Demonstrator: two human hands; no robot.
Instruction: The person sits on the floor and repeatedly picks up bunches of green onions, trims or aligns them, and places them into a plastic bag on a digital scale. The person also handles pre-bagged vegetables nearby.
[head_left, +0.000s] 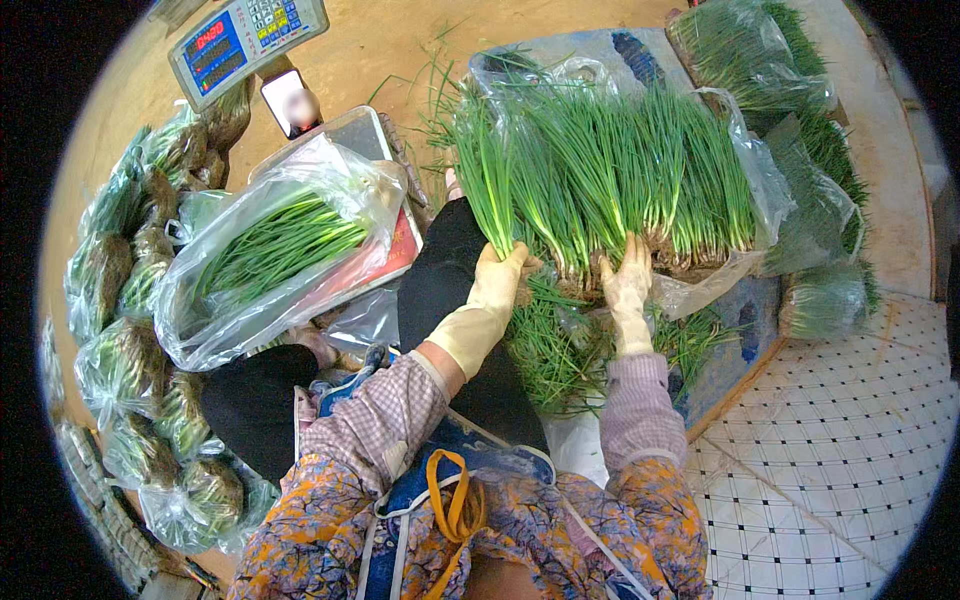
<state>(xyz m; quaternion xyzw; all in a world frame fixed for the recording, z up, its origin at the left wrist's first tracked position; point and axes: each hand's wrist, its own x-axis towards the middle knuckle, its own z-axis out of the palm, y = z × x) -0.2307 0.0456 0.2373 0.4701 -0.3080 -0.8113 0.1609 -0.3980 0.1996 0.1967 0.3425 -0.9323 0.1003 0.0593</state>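
My left hand (499, 274), in a cream rubber glove, grips the pale lower ends of a small bunch of scallions (487, 202), leaves pointing away from me. To its right, my gloved right hand (627, 281) reaches to the root ends of the scallion pile (667, 161), thumb and fingers apart; whether a stalk is pinched there I cannot tell. The pile lies with roots towards me on clear plastic sheeting (697, 289), over a worn blue board (720, 360). Loose trimmed greens (559, 352) lie below my hands.
At left, an open clear plastic bag (180, 326) of scallions rests on a scale's red platform (405, 241). Above it are the lit scale display (214, 49) and a phone (289, 101). Bagged bunches (116, 360) line the far left; more scallions (739, 60) stand right.
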